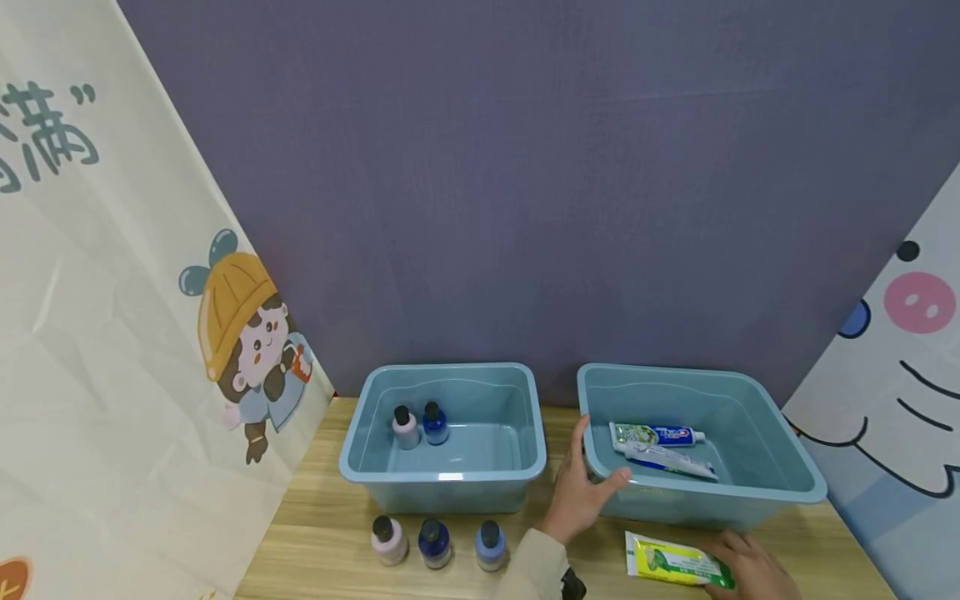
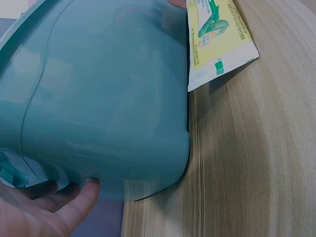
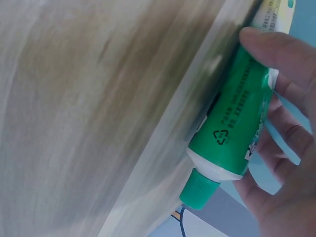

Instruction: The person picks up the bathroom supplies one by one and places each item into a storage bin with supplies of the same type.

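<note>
My left hand holds the near left corner of the right-hand blue plastic bin, thumb at the front rim and fingers along the left side. In the left wrist view, its fingertips touch the bin's outer wall. With my right hand I grip a yellow and green toothpaste tube near its capped end, in front of that bin. The right wrist view shows the thumb on one side of the tube's green part and the fingers on the other. Two toothpaste tubes lie inside the bin.
To the left stands another blue bin with a pink bottle and a dark blue bottle inside. Before it, a pink, a dark blue and a light blue bottle stand on the wooden table.
</note>
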Demonstrator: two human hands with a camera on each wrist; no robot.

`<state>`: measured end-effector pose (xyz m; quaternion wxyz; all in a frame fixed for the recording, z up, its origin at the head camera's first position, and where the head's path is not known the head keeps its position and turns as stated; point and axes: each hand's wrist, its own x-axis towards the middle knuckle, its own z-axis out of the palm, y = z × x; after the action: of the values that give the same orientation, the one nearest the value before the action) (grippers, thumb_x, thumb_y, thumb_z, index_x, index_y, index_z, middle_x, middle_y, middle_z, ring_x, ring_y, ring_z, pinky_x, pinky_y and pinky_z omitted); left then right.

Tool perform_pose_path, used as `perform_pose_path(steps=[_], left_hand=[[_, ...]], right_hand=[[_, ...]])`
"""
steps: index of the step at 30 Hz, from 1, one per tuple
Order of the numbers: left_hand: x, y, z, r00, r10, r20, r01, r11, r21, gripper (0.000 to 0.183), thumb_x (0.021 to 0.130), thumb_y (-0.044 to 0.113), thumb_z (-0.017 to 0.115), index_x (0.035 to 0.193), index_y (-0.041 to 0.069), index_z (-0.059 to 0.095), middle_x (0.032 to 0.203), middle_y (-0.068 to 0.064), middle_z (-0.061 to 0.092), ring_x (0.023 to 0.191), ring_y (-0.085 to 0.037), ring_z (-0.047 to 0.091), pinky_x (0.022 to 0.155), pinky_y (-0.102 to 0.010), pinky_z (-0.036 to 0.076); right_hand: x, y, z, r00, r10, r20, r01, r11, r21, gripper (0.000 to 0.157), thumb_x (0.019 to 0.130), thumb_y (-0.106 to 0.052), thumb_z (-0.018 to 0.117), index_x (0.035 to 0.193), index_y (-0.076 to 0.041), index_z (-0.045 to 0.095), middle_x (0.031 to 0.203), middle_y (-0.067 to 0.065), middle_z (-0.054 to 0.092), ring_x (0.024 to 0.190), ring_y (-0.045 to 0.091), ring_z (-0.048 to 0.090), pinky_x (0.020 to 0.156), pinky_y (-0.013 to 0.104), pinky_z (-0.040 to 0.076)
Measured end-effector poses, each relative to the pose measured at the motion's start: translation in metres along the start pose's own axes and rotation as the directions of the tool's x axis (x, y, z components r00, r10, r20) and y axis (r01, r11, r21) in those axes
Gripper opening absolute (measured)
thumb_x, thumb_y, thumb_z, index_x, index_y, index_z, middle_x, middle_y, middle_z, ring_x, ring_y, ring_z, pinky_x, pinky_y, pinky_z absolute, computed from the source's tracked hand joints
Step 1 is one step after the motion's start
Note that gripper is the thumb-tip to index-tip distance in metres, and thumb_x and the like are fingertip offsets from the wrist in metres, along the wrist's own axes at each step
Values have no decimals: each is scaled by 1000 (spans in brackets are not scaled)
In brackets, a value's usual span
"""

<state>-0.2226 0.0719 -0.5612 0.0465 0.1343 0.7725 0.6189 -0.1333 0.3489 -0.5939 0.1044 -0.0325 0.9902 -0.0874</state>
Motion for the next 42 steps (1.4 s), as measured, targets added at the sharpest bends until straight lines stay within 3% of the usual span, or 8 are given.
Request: perform_pose_path(steps=[19,30,42], left_hand=[[-1,1,-1,1000,-2,10,2,1000,-1,91,91,58,69,156,60,4,169,0,25,150,-36,35,109,-65,40],[0,-1,0,1000,-5,7,5,1000,3,91,92,55,70,155,61,5,170,-2,25,149,-39,36,108,-67,40],[0,0,1,1000,-7,3,7,1000,10,92,91,56,70,156,59,5,169,-3,26,149,-39,37,108,-66,41]], right_hand=[[-5,-1,-7,999,0,-40,0,1000,-3,58,68,-55,89,113,-20,75,102,-10,60,93,16,50,80,43,51],[-7,-4,-17,999,40,-12,-39,998,41,61,70,-54,88,119,-19,73,103,-9,61,95,17,52,81,45,52],[-14,-4,-29,997,-12,-79,13,1000,11,58,72,-52,88,117,-18,74,104,-9,60,95,16,50,78,41,50]])
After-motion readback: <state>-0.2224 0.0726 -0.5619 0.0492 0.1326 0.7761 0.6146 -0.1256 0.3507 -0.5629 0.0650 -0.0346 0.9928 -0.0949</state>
